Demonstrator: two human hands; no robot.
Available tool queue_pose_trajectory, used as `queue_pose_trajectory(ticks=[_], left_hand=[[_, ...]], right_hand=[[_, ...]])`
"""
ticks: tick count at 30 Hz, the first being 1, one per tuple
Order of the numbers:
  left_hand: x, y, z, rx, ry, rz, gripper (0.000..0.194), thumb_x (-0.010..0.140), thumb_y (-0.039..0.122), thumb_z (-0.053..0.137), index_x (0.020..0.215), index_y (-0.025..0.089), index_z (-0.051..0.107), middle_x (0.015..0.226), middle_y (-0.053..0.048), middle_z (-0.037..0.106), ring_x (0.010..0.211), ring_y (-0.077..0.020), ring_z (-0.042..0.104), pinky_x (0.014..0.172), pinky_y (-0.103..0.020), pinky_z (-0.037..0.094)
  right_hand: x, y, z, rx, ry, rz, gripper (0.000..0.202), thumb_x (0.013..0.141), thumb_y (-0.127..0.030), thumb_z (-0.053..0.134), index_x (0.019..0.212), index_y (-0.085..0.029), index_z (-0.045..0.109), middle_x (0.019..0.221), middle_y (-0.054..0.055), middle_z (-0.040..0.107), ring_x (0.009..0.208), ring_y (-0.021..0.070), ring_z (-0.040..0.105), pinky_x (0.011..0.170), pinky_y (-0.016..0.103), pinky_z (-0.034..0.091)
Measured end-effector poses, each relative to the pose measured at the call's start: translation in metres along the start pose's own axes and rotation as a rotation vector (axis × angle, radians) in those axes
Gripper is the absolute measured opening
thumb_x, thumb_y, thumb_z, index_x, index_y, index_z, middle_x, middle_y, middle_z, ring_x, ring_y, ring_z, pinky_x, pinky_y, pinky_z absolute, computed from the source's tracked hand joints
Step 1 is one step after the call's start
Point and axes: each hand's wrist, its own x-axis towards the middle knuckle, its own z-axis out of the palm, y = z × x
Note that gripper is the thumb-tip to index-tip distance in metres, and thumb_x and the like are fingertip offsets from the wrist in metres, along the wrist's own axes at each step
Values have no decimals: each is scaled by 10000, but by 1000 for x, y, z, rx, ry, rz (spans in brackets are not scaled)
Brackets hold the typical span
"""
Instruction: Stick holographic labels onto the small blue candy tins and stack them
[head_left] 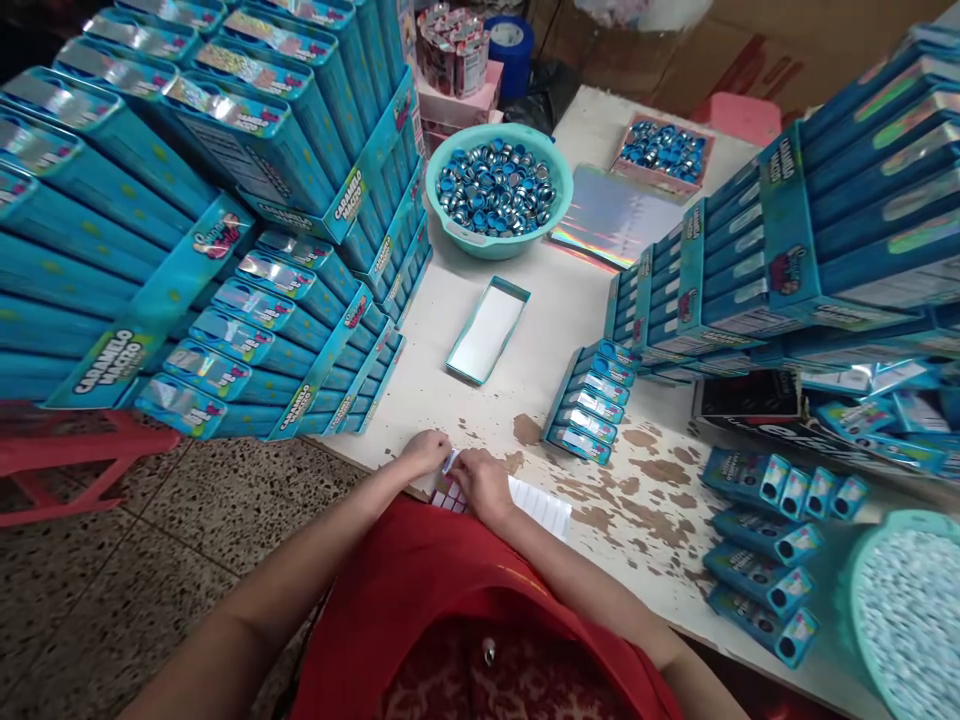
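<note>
At the table's front edge, my left hand (pixel 427 451) is closed, its fingers beside a small whitish strip (pixel 451 461). My right hand (pixel 481 482) has thumb and fingers pinched together on the other side of that strip, touching it. Beneath the right hand lies a white sheet of labels (pixel 541 508), with pink-marked pieces (pixel 450 497) at its left end. Farther back, an open shallow teal tray (pixel 487 330) with a white inside lies on the table. Right of it stands a teal display box (pixel 589 405) holding a row of slim blue boxes.
Tall stacks of blue boxes rise at left (pixel 300 130) and right (pixel 750 250). A teal basin (pixel 499 243) of metal caps stands behind the tray, a pink box (pixel 660 178) of caps beyond. A basin (pixel 862 590) of pale pieces sits front right, near several small blue boxes (pixel 757 565).
</note>
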Motion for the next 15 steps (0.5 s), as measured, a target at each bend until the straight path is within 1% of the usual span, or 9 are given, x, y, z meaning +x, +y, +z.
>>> queue_pose_trajectory(ticks=[2,4,6,7,8,10,11,13,15], left_hand=[[-1,0,-2,-4,19,-4,216,725,208,455,611,152,630,651,-50,631,709,-180,567,667,-267,397],[-6,4,-5,-15,68,12,259,776,250,420,718,150,652,795,-75,666,828,-196,584,736,-282,417],[-14,14,-8,-174,109,97,335,838,325,364,942,158,635,990,-85,659,943,-188,580,779,-277,432],[-18,22,-9,-304,89,158,362,849,368,364,1046,169,592,1050,-81,644,963,-179,581,775,-271,442],[-21,30,-9,-435,35,216,380,839,405,396,1098,177,553,1044,-75,645,935,-172,595,747,-263,453],[-22,52,-10,-601,-110,274,367,790,441,482,1028,170,545,830,-36,660,743,-152,615,637,-248,457],[-20,63,-10,-601,-161,278,325,770,443,505,937,168,550,691,-1,626,630,-135,589,583,-237,441],[-7,90,-13,-519,-159,312,263,769,433,494,766,172,525,510,49,511,493,-104,499,518,-221,396],[13,120,-20,-413,-125,408,257,789,412,455,700,176,502,472,59,466,470,-92,460,510,-215,376]], right_hand=[[-6,-4,-12,109,19,11,99,789,-175,570,698,-207,590,694,6,602,709,162,534,648,255,384],[-12,-6,-28,252,72,56,88,781,-208,582,694,-198,583,657,-9,587,634,137,514,599,235,367],[-16,-5,-46,394,136,117,104,771,-249,590,685,-192,575,605,-27,557,562,118,480,550,225,350],[-17,-3,-56,454,171,144,121,767,-271,589,678,-192,570,584,-34,541,537,113,462,532,223,344],[-18,-1,-65,507,210,166,140,765,-295,586,672,-192,566,569,-38,529,522,111,450,520,222,340],[-16,7,-82,582,303,200,170,757,-342,581,674,-196,560,569,-38,521,517,112,442,514,225,347],[-14,12,-89,607,355,217,182,753,-363,579,681,-197,557,576,-36,523,523,115,446,517,228,354],[-7,26,-104,630,469,263,200,749,-392,569,695,-200,550,591,-28,529,539,126,460,528,239,370],[3,43,-118,584,615,307,211,745,-406,565,697,-200,560,635,-7,544,604,150,493,578,261,400]])
